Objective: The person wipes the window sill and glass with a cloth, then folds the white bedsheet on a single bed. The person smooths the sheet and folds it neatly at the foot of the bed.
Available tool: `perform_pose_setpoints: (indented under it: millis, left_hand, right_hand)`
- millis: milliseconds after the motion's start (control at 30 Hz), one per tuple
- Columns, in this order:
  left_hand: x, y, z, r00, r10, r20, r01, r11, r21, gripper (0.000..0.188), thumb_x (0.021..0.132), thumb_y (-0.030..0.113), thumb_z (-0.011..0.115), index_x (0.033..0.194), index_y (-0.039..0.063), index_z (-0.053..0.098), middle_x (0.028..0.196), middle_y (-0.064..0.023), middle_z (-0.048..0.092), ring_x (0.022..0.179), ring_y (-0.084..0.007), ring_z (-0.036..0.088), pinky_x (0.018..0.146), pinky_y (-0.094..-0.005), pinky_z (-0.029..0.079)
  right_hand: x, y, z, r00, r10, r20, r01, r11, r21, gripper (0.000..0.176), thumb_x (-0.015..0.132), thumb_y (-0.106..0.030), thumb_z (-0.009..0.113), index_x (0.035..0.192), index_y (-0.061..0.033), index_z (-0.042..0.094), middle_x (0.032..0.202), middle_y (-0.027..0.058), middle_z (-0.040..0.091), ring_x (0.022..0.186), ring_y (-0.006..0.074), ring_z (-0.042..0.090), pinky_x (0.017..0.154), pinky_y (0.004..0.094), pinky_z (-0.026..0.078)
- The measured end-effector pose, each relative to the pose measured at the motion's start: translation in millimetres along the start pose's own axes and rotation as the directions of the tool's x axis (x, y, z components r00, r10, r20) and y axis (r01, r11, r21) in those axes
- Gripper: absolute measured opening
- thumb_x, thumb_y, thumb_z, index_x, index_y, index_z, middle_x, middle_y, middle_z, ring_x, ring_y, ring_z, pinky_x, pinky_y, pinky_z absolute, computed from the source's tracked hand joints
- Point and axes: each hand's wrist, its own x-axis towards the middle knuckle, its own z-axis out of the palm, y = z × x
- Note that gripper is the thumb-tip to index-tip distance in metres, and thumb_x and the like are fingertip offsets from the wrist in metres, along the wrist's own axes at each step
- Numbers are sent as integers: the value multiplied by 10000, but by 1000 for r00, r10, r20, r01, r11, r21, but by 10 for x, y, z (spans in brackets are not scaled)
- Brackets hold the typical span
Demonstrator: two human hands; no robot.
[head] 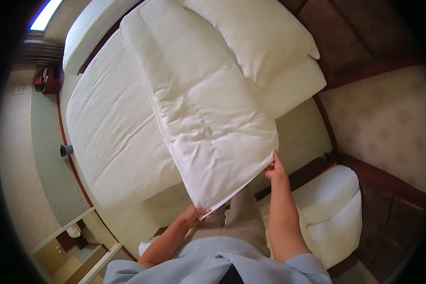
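Note:
A white duvet, folded into a long band, lies across the bed and reaches out over its near side. My left hand pinches the duvet's near left corner. At the near right corner, my right hand grips the edge between thumb and fingers. The near edge is drawn straight between my two hands, with wrinkles across the middle of the cloth. Under the duvet spreads a white bed sheet. Two white pillows lie stacked at the head end, partly beside the duvet.
A brown padded headboard rises behind the pillows. To the right stands a second bed with white bedding. Another white bed is beyond the far side. A grey bin stands by the left wall.

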Motion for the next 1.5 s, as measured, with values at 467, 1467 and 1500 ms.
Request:
perform_pose_setpoints:
  millis: [467, 1467, 1500]
  left_hand:
    - [-44, 6, -144, 999, -35, 16, 32, 991, 128, 395, 840, -15, 773, 1211, -16, 637, 995, -124, 711, 856, -268, 723, 681, -353, 588]
    - [461, -379, -413, 923, -56, -381, 312, 689, 654, 255, 797, 215, 855, 865, 2, 734, 783, -87, 751, 635, -206, 699, 578, -383, 546]
    - [437, -403, -416, 915, -21, -403, 314, 665, 677, 281, 795, 207, 851, 941, -3, 734, 835, -98, 758, 684, -232, 720, 606, -406, 559]
  right_hand:
    - [-48, -240, 127, 938, -343, 51, 319, 910, 263, 725, 1032, -588, 462, 1539, -72, 401, 1572, 123, 451, 1399, 339, 474, 1153, 556, 382]
    - [-76, -724, -129, 930, -284, -233, 281, 959, -46, 509, 1033, -631, 441, 1032, -163, 643, 909, -17, 676, 765, 151, 629, 681, 324, 535]
    - [-84, -759, -180, 892, -302, -336, 338, 940, 52, 408, 1034, -562, 504, 894, -186, 579, 749, -53, 565, 598, 94, 484, 545, 247, 407]
